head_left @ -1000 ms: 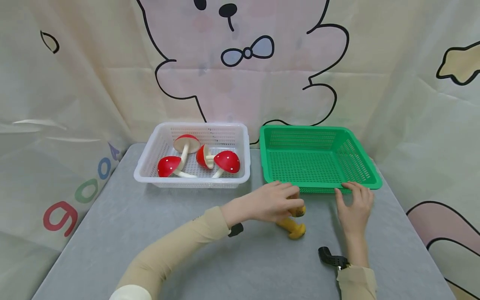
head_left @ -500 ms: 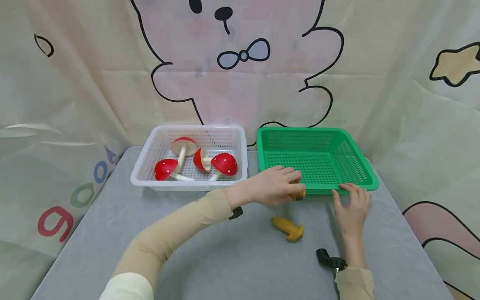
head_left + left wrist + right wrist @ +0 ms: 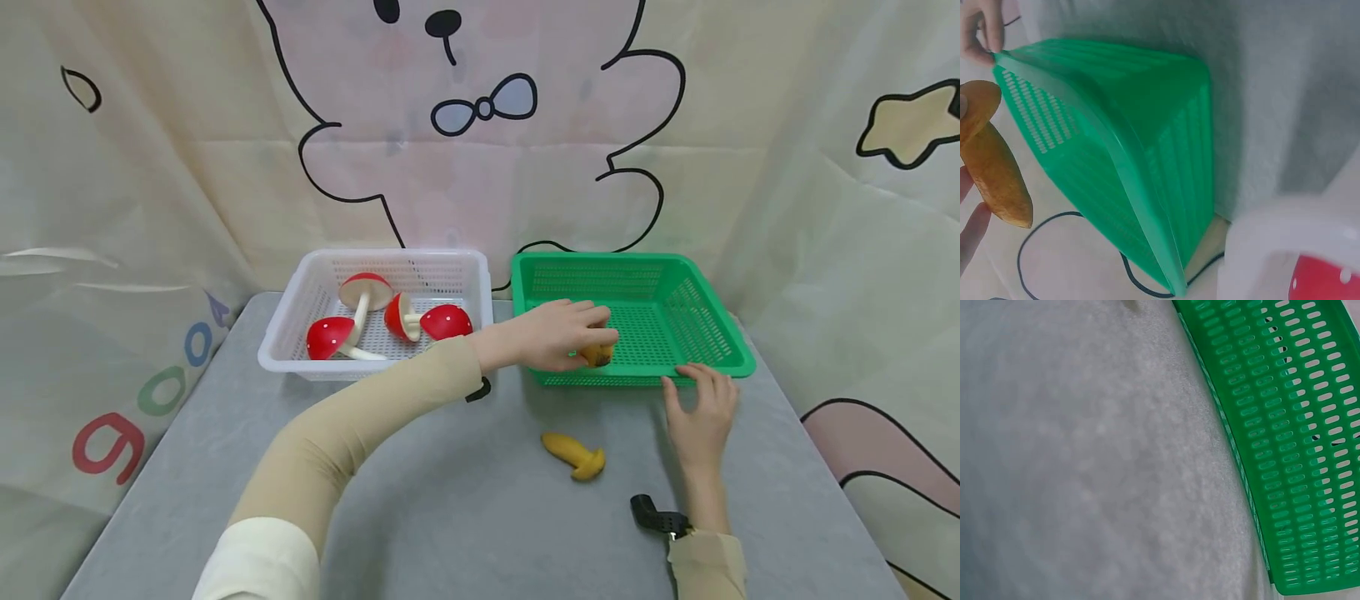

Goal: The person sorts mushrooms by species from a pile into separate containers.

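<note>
My left hand (image 3: 561,337) is over the front left part of the green basket (image 3: 652,329). It grips a yellow-brown toy mushroom (image 3: 599,357), mostly covered by the fingers in the head view. In the left wrist view that mushroom's stem (image 3: 999,181) shows plainly, with fingertips on it. At the front right, my right hand (image 3: 701,425) holds the green basket's rim, fingers over the top and thumb on the near side. Another yellow toy mushroom (image 3: 572,454) lies on the table in front of the basket. Only the basket's slotted wall (image 3: 1285,456) and tabletop show in the right wrist view.
To the left stands a white basket (image 3: 300,366) with several red toy mushrooms (image 3: 330,337), white-spotted, inside; my left forearm passes by its front right corner. Both baskets sit along the back of the grey table (image 3: 465,500), before a printed curtain (image 3: 225,167).
My left hand has lifted the mushroom up and away from the table, past the green basket's front rim. The other yellow mushroom is now fully uncovered. My right hand stays at the rim.
</note>
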The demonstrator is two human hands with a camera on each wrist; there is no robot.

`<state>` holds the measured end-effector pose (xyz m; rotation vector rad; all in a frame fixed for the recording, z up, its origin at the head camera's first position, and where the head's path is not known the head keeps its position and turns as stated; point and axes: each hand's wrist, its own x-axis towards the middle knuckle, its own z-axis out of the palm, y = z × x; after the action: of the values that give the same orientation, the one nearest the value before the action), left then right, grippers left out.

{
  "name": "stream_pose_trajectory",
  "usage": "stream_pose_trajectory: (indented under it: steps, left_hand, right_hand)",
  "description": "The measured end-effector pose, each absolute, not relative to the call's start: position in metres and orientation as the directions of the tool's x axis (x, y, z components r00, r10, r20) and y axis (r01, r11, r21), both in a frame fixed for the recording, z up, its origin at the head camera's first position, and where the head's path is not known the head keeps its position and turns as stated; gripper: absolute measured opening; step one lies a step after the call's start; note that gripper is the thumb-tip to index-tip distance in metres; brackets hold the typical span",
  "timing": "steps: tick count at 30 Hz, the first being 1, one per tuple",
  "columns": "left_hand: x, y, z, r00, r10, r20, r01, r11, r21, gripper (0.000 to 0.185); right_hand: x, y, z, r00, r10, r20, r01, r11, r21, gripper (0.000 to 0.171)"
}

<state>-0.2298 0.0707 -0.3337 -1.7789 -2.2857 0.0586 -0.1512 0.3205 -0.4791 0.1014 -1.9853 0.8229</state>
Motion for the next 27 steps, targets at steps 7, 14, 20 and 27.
stream_pose_trajectory:
  steps: [7, 14, 20, 27]
  left_hand:
    - [-0.249, 0.082, -0.334, -0.259, 0.963, 0.069, 0.941, 0.267, -0.205, 0.030]
    - [-0.264, 0.098, -0.341, -0.248, 0.965, -0.087, 0.955, 0.228, -0.192, 0.031]
    - [-0.273, 0.106, -0.351, -0.254, 0.956, -0.148, 0.952, 0.219, -0.215, 0.032]
    - [-0.283, 0.110, -0.367, -0.249, 0.938, -0.242, 0.956, 0.198, -0.215, 0.033]
  right_hand:
    - [-0.152, 0.324, -0.480, -0.556, 0.247, 0.793, -0.380, 0.774, -0.507, 0.026]
    - [-0.150, 0.324, -0.481, -0.556, 0.258, 0.791, -0.376, 0.770, -0.515, 0.028]
    - [-0.150, 0.322, -0.479, -0.563, 0.244, 0.789, -0.382, 0.770, -0.511, 0.026]
    - [-0.152, 0.319, -0.479, -0.558, 0.257, 0.789, -0.388, 0.759, -0.522, 0.025]
